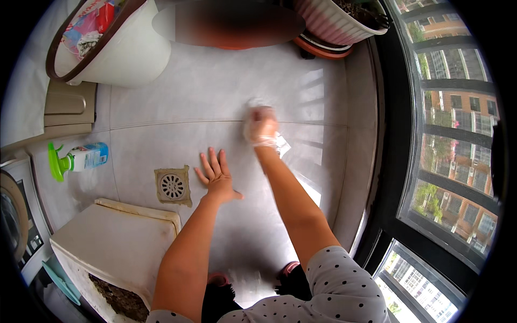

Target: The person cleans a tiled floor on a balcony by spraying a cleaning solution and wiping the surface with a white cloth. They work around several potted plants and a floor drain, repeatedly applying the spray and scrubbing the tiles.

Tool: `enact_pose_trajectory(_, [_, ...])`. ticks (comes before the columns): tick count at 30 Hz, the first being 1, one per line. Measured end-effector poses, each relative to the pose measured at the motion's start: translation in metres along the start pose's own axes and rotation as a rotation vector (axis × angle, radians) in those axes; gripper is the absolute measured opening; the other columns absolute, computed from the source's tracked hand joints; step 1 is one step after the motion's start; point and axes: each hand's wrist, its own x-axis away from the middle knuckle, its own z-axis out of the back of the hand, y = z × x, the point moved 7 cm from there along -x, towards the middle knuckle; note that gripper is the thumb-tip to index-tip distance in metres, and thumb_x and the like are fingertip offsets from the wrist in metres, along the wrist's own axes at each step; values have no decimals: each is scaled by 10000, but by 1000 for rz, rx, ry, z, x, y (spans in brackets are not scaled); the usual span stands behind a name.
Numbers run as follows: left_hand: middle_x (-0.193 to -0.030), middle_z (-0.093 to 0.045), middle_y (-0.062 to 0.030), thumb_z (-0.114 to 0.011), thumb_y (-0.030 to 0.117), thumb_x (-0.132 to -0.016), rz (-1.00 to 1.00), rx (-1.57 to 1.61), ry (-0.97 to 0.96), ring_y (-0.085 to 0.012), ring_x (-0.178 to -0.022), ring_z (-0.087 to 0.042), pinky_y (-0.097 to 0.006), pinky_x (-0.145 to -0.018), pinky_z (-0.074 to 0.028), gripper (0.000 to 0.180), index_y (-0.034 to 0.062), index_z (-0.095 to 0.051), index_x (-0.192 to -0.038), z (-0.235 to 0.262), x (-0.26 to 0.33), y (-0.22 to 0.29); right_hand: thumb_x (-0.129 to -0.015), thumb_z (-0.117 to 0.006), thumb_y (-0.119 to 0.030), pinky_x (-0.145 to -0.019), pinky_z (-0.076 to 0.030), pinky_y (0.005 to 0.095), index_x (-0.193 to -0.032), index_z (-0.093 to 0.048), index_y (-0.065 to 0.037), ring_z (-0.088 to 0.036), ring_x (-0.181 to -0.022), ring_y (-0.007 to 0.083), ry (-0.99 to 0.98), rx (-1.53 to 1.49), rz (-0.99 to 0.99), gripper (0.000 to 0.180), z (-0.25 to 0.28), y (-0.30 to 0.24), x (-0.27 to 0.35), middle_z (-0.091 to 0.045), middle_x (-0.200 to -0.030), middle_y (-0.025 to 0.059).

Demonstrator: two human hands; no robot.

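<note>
Over the grey tiled floor, my right hand is closed and smeared by motion. Bunched around its fingers and wrist is a thin white wipe, pressed to the tiles near a grout line. My left hand lies lower and to the left, empty, fingers spread apart toward the floor. Beside it, a square floor drain with a round slotted grate is set into the tiles. Farther left, a spray bottle with a green trigger head and a blue-and-white body rests on its side.
A cream bin with a brown rim holds bags at the upper left. A ribbed planter stands at the far right. A worn white box and a washing machine are on the left; a black-framed window borders the right.
</note>
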Motion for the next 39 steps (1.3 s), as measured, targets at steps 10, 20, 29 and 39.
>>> enact_pose_trajectory(10, [-1398,269,-218,-848,419,-415,43,-6,-15,-408,-1275,271,-590,-987,113,1460,53,206,-1357,-4,5,-4,-816,-537,-81,-695,-456,396,-879,-546,-9,-536,-738,325,117,137,-152,96,110,89,22,-549,-843,171])
enact_pose_trajectory(20, [-1397,262,-227,-851,416,-419,24,-22,17,-413,-1275,265,-591,-991,98,1453,44,195,-1356,0,1,3,-796,-559,-81,-695,-430,427,-850,-525,-18,-528,-770,353,41,261,77,90,75,82,-7,-539,-848,185])
enact_pose_trajectory(29, [-1395,260,-237,-848,407,-439,19,-17,-7,-422,-1272,265,-609,-979,102,1429,29,176,-1361,-5,4,4,-704,-451,-7,-690,-452,414,-810,-540,-11,-524,-800,333,-118,19,227,138,-41,-6,-18,-535,-827,177])
enact_pose_trajectory(39, [-1399,247,-238,-846,449,-407,26,-32,23,-406,-1282,254,-597,-993,83,1457,36,176,-1360,-5,0,5,-796,-554,-74,-646,-462,398,-835,-580,-52,-560,-754,341,145,5,-79,52,79,77,-80,-544,-847,171])
